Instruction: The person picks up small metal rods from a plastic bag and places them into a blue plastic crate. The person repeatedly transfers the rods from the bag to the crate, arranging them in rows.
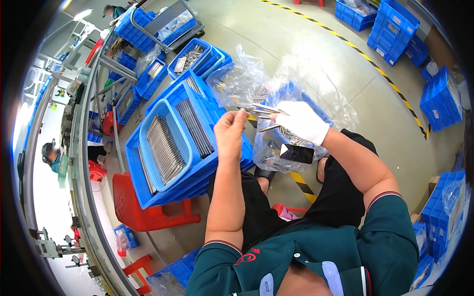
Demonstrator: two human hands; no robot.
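My right hand (pixel 301 121), in a white glove, grips several thin metal rods (pixel 266 109) whose ends stick out to the left. Bare, my left hand (pixel 230 130) is closed in a pinch close to those rod ends. Whatever sits between its fingertips is too small to make out. Below my right hand, a plastic-lined blue crate (pixel 323 111) holds more loose metal pieces (pixel 292 136). A dark phone (pixel 297 154) lies on the clear plastic bag (pixel 269 157) at its near side. To the left, a light blue basket (pixel 143 143) contains neatly rowed metal rods (pixel 167 149).
The basket rests on stacked blue crates (pixel 148 200) beside a red stool (pixel 129 202). Blue bins of metal parts (pixel 193 56) stand further back. A metal-framed bench (pixel 81 163) runs along the left, with another person (pixel 55 157) beyond it. Blue crates (pixel 392 32) are stacked at far right.
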